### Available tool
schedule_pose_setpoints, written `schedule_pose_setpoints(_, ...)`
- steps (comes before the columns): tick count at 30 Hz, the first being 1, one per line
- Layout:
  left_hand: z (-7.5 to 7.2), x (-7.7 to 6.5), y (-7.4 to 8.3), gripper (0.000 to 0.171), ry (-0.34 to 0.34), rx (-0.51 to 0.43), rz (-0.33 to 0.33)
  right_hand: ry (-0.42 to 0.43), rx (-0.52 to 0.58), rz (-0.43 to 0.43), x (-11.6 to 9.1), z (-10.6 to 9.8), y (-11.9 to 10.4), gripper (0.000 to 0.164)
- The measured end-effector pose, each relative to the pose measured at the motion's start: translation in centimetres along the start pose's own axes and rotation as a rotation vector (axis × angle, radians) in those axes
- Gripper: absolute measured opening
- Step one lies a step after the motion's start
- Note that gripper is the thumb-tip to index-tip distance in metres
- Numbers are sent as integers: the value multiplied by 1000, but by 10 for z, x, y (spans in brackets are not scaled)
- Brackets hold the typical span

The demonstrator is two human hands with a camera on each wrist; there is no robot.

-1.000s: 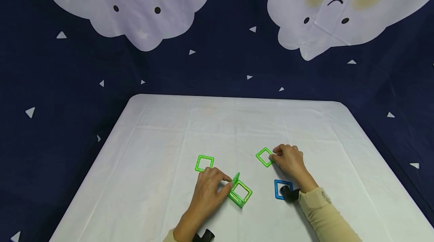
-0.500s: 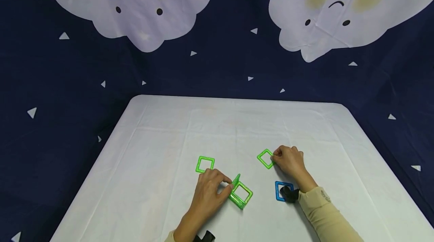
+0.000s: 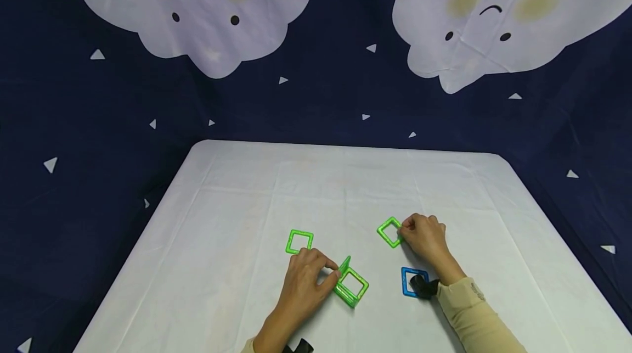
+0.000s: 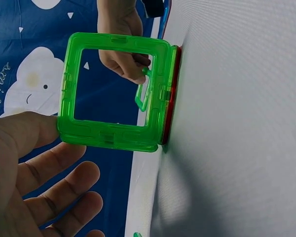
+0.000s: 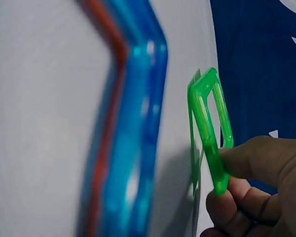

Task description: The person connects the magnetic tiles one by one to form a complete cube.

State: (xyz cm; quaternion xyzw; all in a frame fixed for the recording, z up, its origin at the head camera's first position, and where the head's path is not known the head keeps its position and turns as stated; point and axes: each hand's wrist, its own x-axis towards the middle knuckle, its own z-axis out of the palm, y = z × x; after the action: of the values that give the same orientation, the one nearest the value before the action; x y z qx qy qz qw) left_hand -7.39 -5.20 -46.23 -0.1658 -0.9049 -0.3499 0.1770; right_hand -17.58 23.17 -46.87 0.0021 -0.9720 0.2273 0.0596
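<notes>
Left of centre, my left hand [image 3: 306, 281] pinches the edge of an upright green square magnetic tile [image 4: 69, 89] between thumb and index finger, other fingers loosely bent. That tile belongs to a small joined group of green tiles [image 3: 361, 295]; the left wrist view also shows a red tile edge [image 4: 172, 94] at its base. Further right, my right hand [image 3: 425, 236] grips another green square tile [image 5: 203, 123] by one side with thumb and fingers. In the right wrist view this tile stands tilted close over the white surface.
A loose green square tile [image 3: 302, 231] lies just beyond my left hand. Below my right wrist lies a blue square tile [image 3: 405, 281], partly covered by the black wrist camera [image 3: 423, 287]. The white table [image 3: 247, 177] ends at a dark blue cloth with clouds.
My right hand and its green tile have shifted slightly to the right. The left hand stays at the joined tiles, while the whole head view has drifted a little.
</notes>
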Motion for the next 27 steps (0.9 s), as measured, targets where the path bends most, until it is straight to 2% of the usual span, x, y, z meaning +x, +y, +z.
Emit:
schedule_pose_setpoints(12, 1, -1, 0, 5, 1, -5, 5, 34, 79, -58, -2, -7, -3, 10)
schedule_pose_setpoints(27, 2, 0, 1, 5, -10, -6, -16, 11, 135, -80, -6, -14, -7, 15)
